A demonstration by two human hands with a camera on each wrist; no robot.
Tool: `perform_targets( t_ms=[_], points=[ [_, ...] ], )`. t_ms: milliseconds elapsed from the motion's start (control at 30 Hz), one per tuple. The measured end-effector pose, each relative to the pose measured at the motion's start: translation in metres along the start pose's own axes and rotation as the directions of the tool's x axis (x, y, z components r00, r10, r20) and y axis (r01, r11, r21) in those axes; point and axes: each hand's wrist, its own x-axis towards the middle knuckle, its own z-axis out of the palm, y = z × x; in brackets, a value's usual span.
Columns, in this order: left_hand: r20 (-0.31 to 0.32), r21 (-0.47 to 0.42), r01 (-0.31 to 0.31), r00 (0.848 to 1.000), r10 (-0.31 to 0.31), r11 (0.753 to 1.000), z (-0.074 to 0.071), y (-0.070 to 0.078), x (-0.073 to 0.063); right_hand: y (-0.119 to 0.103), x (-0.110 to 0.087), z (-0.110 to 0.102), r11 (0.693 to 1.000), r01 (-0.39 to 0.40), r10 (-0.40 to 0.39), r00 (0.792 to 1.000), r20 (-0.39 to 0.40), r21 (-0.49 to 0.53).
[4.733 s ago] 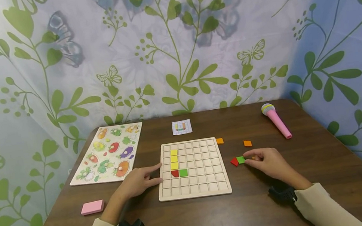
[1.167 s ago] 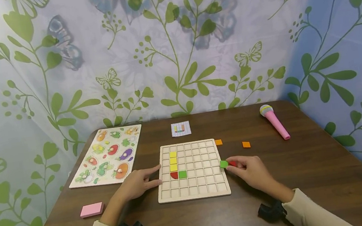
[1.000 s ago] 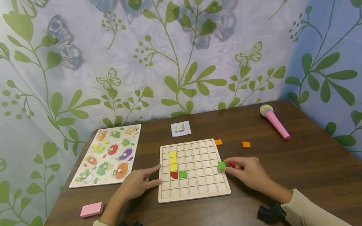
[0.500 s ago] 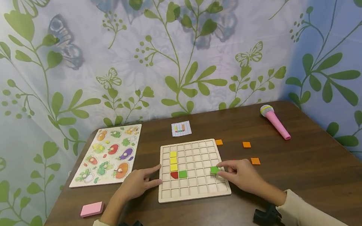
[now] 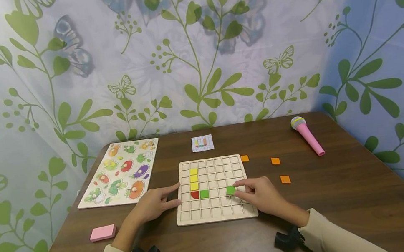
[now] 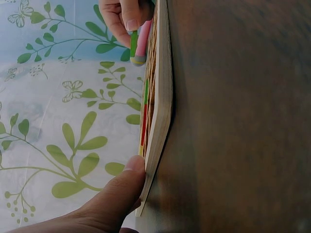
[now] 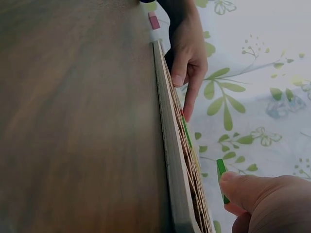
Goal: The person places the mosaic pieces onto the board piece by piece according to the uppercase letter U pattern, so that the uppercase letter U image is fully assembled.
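Observation:
My right hand (image 5: 260, 193) pinches a green square tile (image 5: 230, 190) between thumb and fingers, over the right half of a wooden grid board (image 5: 217, 215). In the right wrist view the tile (image 7: 222, 180) is held on edge, above the board's surface. On the board, several yellow square tiles (image 5: 193, 178) form a column; below them sit a red rounded tile (image 5: 195, 195) and, beside it, another green square tile (image 5: 204, 193). My left hand (image 5: 153, 203) touches the board's left edge with extended index finger and thumb. In the left wrist view its thumb (image 6: 116, 194) rests against the rim.
Three orange tiles (image 5: 275, 161) lie right of the board. Behind it is a small pattern card (image 5: 202, 143). A vegetable puzzle board (image 5: 120, 171) and a pink block (image 5: 103, 233) are at left; a pink toy microphone (image 5: 308, 137) lies at back right.
My right hand has picked the green tile off the table and carried it left over the board. A red piece beside it is now hidden behind that hand. My left hand stays at the edge.

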Motion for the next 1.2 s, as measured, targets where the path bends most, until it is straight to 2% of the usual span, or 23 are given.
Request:
perform_targets(
  t_ms=[333, 500, 833, 1200],
  points=[
    [-0.001, -0.005, 0.009, 1.000, -0.009, 1.000, 0.000, 0.000, -0.001, -0.002, 0.009, 0.008, 0.999, 0.035, -0.035, 0.999, 0.037, -0.009],
    [-0.004, -0.007, 0.004, 1.000, -0.004, 1.000, 0.000, 0.000, -0.001, -0.005, 0.014, 0.010, 0.998, 0.054, -0.054, 0.998, 0.031, -0.028],
    [-0.003, -0.001, -0.006, 1.000, 0.005, 1.000, -0.001, -0.002, -0.001, -0.011, 0.024, 0.022, 0.999, 0.049, -0.048, 0.996, 0.074, -0.010],
    [0.003, -0.005, -0.014, 1.000, 0.014, 1.000, -0.002, 0.000, 0.001, -0.017, 0.033, 0.036, 0.997, 0.054, -0.048, 0.994, 0.102, -0.057]
  ],
)
